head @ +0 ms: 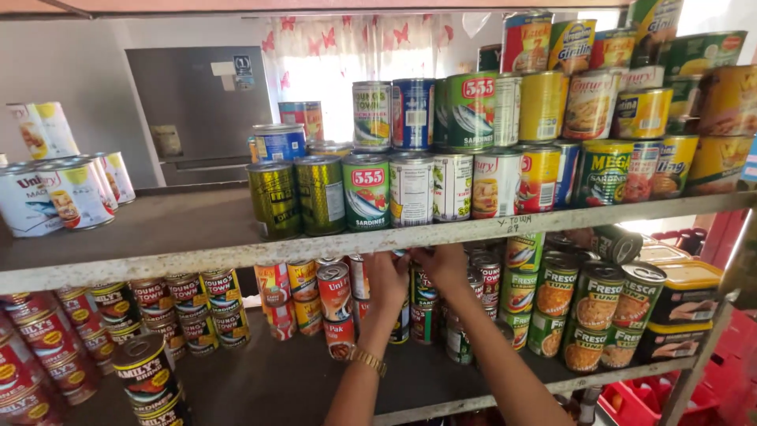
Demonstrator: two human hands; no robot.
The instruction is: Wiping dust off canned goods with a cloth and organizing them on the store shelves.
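Note:
Both my hands reach into the lower shelf, among stacked tins. My left hand [386, 278], with a gold watch [368, 360] on its wrist, and my right hand [443, 267] close from either side on a small green-labelled can [423, 287] at the top of a stack. Their fingertips curl up just under the edge of the upper shelf board [236, 251], which hides the can's top. Red-and-yellow cans [335, 293] stand just left of my left hand. Green-and-red cans [518, 290] stand just right of my right hand.
The upper shelf carries two tiers of green, white, yellow and blue cans [410, 188], with white cans [75, 193] at far left. Stacked tuna tins [598, 298] and flat yellow-lidded tins [684, 293] fill the lower right. A grey refrigerator [201, 110] and a curtained window stand behind.

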